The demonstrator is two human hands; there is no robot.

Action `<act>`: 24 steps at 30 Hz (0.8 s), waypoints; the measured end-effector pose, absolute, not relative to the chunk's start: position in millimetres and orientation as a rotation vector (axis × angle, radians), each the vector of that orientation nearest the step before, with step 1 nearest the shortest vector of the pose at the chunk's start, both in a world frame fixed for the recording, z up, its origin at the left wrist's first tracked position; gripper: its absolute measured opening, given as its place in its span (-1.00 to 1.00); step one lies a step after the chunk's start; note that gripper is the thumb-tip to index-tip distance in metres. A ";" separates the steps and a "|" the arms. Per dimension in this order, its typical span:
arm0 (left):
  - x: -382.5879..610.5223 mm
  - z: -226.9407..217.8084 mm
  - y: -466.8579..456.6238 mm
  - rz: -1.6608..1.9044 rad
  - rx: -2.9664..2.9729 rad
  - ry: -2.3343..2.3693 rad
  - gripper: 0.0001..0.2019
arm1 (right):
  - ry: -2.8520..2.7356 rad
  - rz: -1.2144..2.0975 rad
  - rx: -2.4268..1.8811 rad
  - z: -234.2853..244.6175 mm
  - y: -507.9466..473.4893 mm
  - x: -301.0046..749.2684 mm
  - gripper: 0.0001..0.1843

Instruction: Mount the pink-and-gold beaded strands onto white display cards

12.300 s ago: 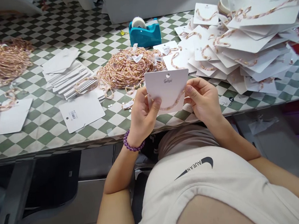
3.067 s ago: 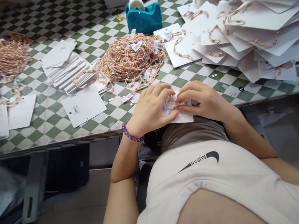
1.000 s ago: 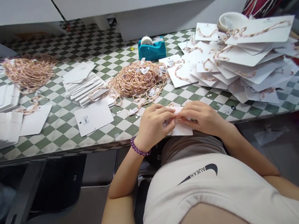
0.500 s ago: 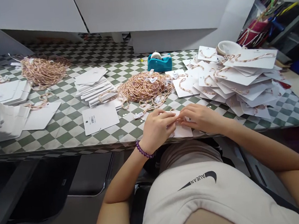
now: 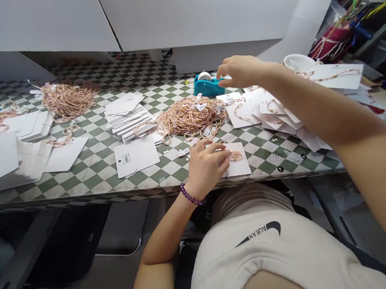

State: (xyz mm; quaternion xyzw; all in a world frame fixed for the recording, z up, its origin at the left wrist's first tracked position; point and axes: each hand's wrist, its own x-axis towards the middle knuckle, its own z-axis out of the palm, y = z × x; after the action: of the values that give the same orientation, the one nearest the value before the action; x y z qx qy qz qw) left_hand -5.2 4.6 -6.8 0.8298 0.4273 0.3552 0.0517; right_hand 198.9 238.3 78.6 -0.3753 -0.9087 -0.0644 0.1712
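My left hand (image 5: 209, 163), with a purple bead bracelet (image 5: 192, 195) at the wrist, is closed over the left part of a white card (image 5: 243, 166). Its fingertips hold a pink-and-gold beaded strand (image 5: 236, 156) against the card; part of the strand is hidden beneath them. My right hand (image 5: 237, 72) is at the front end of a teal tape dispenser (image 5: 205, 88), fingers curled at its cutting edge. Whatever lies between those fingertips is too small to make out. A white tape roll (image 5: 204, 76) sits in the dispenser.
Behind my left hand lies a heap of beaded strands (image 5: 190, 115), with a stack of white cards (image 5: 127, 123) to its left. A single card (image 5: 137, 159) lies near the table edge. Carded strands (image 5: 244, 111) pile up at right, partly behind my right arm. Another strand bundle (image 5: 67, 101) is far left.
My right hand has left the card and moved up and away to the tape dispenser. My left hand stays on the card and strand. The view has shifted slightly.
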 end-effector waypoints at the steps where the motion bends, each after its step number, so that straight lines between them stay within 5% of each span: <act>1: -5.4 -6.7 4.4 1.092 2.525 1.299 -0.82 | -2.646 -0.177 -1.139 82.5 257.1 194.7 -0.54; 5: -6.1 -7.5 2.6 1.095 2.520 1.303 -0.83 | -2.802 -0.101 -1.389 91.5 298.1 188.5 -0.62; 10: -5.8 -9.5 1.8 1.061 2.526 1.303 -0.84 | -2.846 0.178 -1.513 92.9 309.1 194.2 -0.22; 14: -5.3 -9.8 2.6 1.081 2.517 1.307 -0.84 | -2.683 0.738 -1.629 97.9 317.5 190.4 -0.28; 24: -6.2 -9.5 2.7 1.046 2.495 1.304 -0.83 | -2.587 1.024 -1.421 92.4 316.2 186.6 -0.28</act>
State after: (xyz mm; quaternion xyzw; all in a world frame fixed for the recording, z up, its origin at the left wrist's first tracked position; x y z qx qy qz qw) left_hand -6.2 2.7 -9.5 0.8287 0.4333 0.3474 0.0691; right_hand 186.6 316.2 92.4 -0.4548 -0.8280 0.3279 0.0089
